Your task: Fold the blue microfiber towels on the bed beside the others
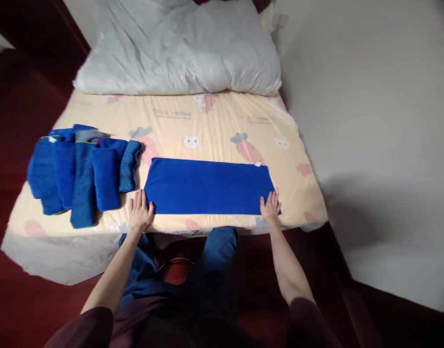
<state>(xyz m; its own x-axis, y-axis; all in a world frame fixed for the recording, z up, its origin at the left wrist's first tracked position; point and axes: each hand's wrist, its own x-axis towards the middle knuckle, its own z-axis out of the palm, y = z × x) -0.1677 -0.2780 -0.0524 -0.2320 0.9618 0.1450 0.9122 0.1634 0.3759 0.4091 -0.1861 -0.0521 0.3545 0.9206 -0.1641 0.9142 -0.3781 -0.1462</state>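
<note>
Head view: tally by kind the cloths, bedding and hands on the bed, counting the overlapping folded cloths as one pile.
Flat blue cloth: 1
Pile of folded cloths: 1
Grey bedding bundle: 1
Hands, left hand and right hand: 2
Total: 5

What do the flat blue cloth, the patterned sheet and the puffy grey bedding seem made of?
Blue cloth: probably soft synthetic, perhaps microfibre; matte, evenly coloured, lying smooth.
Sheet: thin printed fabric, cotton or a blend; dull, with fine creases.
Grey bedding: smooth fabric with a faint sheen, seemingly padded, judging by its bulges.
</note>
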